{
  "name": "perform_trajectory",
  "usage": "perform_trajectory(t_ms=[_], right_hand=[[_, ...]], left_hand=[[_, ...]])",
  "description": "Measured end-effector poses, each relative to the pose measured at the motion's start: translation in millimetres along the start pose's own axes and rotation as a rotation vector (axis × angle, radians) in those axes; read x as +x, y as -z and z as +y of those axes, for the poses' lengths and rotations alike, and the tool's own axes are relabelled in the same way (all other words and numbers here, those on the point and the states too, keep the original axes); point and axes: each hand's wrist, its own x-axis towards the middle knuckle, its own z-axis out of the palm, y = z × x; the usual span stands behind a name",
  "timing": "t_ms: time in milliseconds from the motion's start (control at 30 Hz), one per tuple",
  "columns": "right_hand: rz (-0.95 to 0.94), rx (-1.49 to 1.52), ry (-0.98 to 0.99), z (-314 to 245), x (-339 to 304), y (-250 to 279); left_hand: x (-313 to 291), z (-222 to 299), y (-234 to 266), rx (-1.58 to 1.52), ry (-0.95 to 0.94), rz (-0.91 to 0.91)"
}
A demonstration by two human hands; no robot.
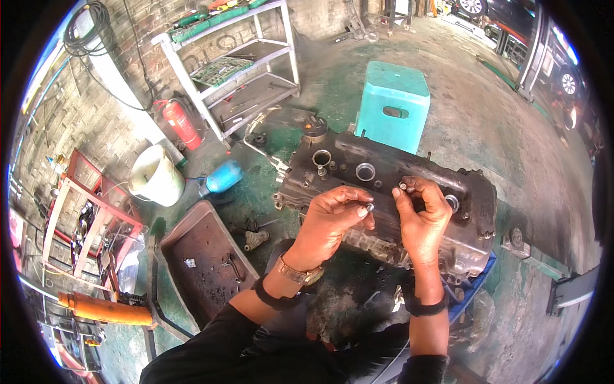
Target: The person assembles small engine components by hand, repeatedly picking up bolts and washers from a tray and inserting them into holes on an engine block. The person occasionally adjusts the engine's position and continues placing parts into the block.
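Before me lies a greasy engine with a dark valve cover [400, 168], its round plug holes showing on top. Over its near side, my left hand [325, 224] pinches a small metal bolt [369, 208] between thumb and fingertips. To the right, my right hand [423, 217] is raised above the cover with thumb and fingers closed on another small metal bolt [403, 186]. The hands are apart from each other. At the far left end of the engine is a black oil filler cap [314, 126].
A brown tray [182, 238] with a wrench [233, 267] lies left of the engine. Behind the engine stands a turquoise stool [395, 89]. A white bucket [155, 176], blue bottle [224, 176], red fire extinguisher [181, 125] and shelf cart [252, 69] are farther left.
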Motion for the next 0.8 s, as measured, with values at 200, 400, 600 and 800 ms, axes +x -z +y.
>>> perform_trajectory(t_ms=[200, 400, 600, 800], right_hand=[[-0.003, -0.003, 0.0, -2.5, 0.4, 0.6], [-0.013, -0.014, -0.005, -2.9, 0.8, 1.1], [-0.001, -0.018, -0.023, 0.5, 0.0, 0.4], [0.026, 0.012, -0.054, 7.0, -1.1, -0.3]], left_hand=[[1.1, -4.6, -2.8, 0.053, -0.033, -0.006], [3.2, -8.8, -3.0, 0.035, -0.087, -0.051], [-0.4, -8.1, 4.4, -0.059, -0.023, -0.031], [-4.9, 0.0, 9.3, -0.25, 0.018, 0.0]])
